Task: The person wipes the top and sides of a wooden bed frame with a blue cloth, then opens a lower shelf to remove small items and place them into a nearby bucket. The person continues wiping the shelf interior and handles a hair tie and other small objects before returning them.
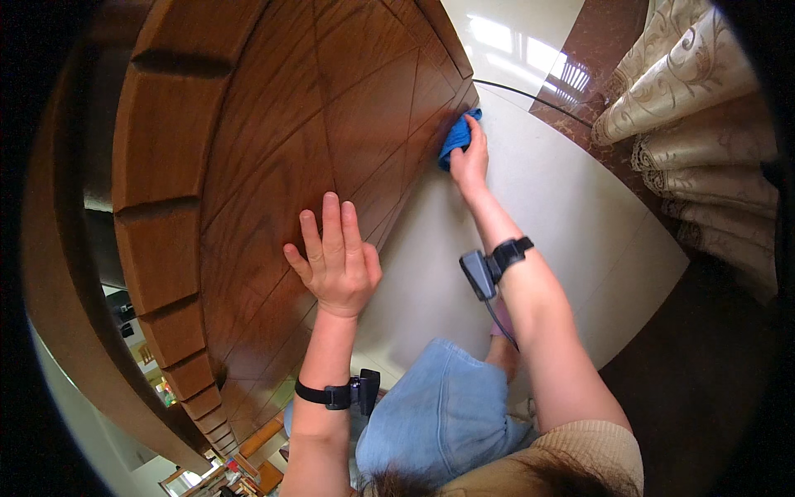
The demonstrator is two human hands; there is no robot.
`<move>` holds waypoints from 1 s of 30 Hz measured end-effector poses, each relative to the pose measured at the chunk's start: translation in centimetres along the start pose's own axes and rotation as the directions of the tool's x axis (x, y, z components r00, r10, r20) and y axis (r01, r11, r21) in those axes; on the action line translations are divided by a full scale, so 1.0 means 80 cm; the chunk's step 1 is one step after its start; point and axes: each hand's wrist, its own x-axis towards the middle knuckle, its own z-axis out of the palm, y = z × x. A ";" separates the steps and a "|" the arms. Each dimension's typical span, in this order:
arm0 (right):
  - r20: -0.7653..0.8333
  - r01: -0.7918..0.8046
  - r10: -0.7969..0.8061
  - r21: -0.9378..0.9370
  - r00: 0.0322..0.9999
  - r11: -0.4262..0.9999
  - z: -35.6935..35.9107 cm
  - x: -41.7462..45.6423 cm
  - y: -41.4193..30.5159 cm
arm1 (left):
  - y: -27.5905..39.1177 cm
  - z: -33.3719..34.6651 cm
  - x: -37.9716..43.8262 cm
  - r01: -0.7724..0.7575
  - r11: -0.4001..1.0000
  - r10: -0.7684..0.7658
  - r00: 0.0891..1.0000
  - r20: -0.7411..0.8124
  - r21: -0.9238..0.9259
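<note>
My right hand [471, 152] grips a crumpled blue cloth [458, 140] and presses it against the low edge of a large brown wooden panel [279, 155], close to the pale floor. Flat against the same panel, nearer to me, rests my left hand [338, 261], its fingers spread and nothing in it. The panel has carved grooves and a border of raised wooden blocks [158, 143]. Each forearm wears a black strap with a small device.
Glossy pale floor tiles [559, 205] lie beside the panel, with a dark marbled strip [562, 93] crossed by a black cable [534, 96]. Patterned curtains [689, 74] hang at the right. Small household items stand at the lower left, past the panel.
</note>
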 end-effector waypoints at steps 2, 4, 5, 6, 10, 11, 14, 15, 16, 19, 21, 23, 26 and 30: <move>-0.041 0.192 -0.188 0.150 0.981 0.970 -0.001 -0.020 -0.002 | 0.001 0.000 -0.001 0.001 1.000 -0.001 1.000 -0.005 0.009; -0.057 0.194 -0.185 0.246 0.981 0.950 0.002 -0.029 -0.004 | 0.001 -0.001 -0.001 0.008 1.000 -0.008 1.000 0.005 0.017; -0.061 0.168 -0.157 0.273 0.986 0.947 0.003 -0.029 -0.005 | 0.001 -0.002 -0.002 -0.008 1.000 0.008 1.000 0.022 0.010; -0.072 0.159 -0.144 0.305 0.987 0.939 0.004 -0.025 -0.008 | 0.001 -0.002 -0.002 -0.011 1.000 0.011 1.000 0.026 0.013; 0.069 -0.159 0.148 0.220 0.987 0.962 -0.008 -0.031 -0.040 | -0.002 -0.002 -0.003 -0.020 1.000 0.020 0.999 0.040 -0.005; 0.106 -0.183 0.158 0.286 0.982 0.941 -0.015 -0.041 -0.054 | -0.003 -0.003 -0.003 -0.024 1.000 0.024 0.998 0.051 0.004; 0.027 0.229 -0.254 0.354 0.967 0.907 -0.035 -0.093 -0.108 | -0.005 -0.010 -0.004 0.003 0.993 0.004 0.998 0.061 -0.118; 0.064 0.323 -0.365 0.343 0.929 0.882 -0.037 -0.107 -0.124 | -0.006 -0.013 -0.004 0.018 0.987 -0.006 0.997 0.075 -0.157; 0.039 0.364 -0.414 0.403 0.910 0.839 -0.037 -0.117 -0.138 | -0.007 -0.018 -0.006 0.011 0.977 0.005 0.997 0.074 -0.213; -0.046 0.522 -0.540 0.338 0.841 0.783 -0.038 -0.102 -0.157 | -0.017 -0.032 -0.010 0.014 0.943 0.014 0.997 0.081 -0.333; -0.062 0.210 -0.202 0.190 0.977 0.959 -0.036 -0.080 -0.163 | -0.024 -0.042 -0.018 0.015 0.925 0.020 0.996 0.087 -0.380; -0.040 0.125 -0.120 0.431 0.992 0.893 -0.035 -0.076 -0.177 | -0.032 -0.052 -0.032 0.016 0.937 0.020 0.995 0.099 -0.348; -0.037 0.536 -0.601 0.500 0.798 0.680 -0.037 -0.117 -0.217 | -0.040 -0.066 -0.058 0.022 0.957 0.012 0.993 0.117 -0.289; 0.119 0.913 -0.984 0.373 0.132 0.167 -0.056 -0.155 -0.272 | -0.058 -0.087 -0.082 0.000 0.937 0.015 0.999 0.041 -0.349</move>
